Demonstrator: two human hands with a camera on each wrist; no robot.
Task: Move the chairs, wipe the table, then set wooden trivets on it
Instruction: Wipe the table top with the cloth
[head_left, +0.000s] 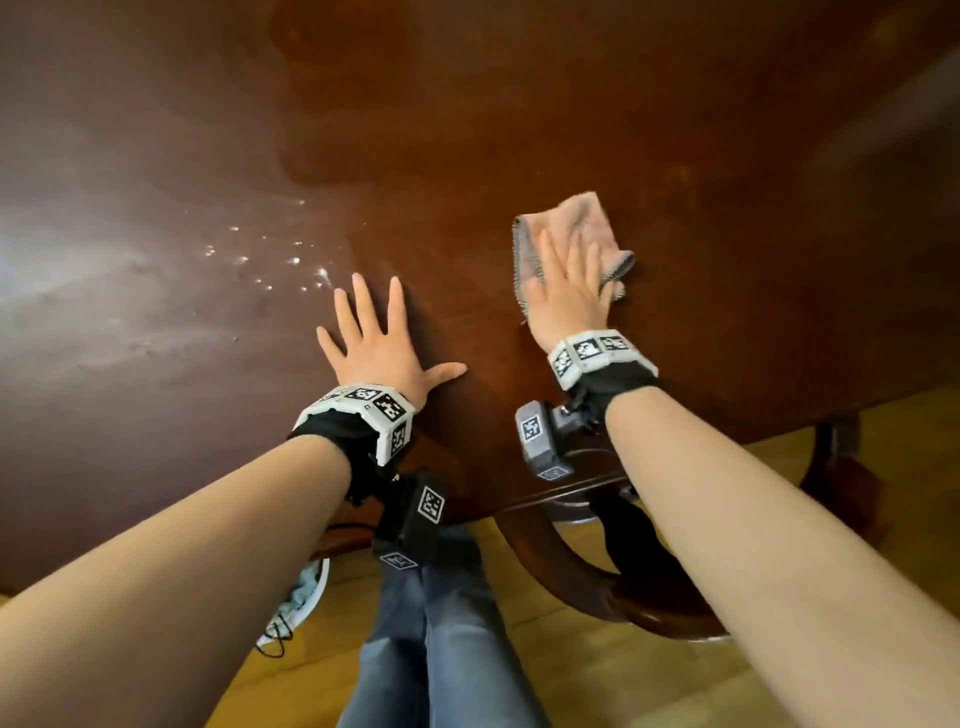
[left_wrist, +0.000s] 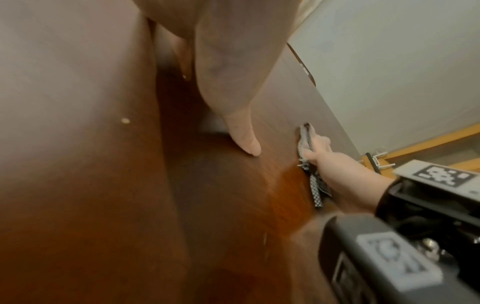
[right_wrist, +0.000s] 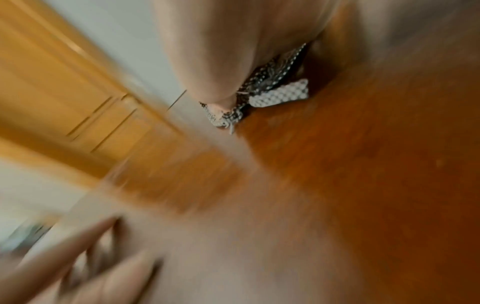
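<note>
**Cloth flat under the right hand, near the table's front edge**

The crumpled pink cloth with a checked grey border (head_left: 566, 244) lies on the dark polished wooden table (head_left: 571, 104), a little in from its near edge. The right hand (head_left: 566, 291) presses it flat, fingers straight. The left hand (head_left: 382, 345) rests just beside, fingers spread wide on bare wood. Small bright droplets (head_left: 270, 254) lie left of it. Broad bare tabletop stretches beyond both hands.
</note>
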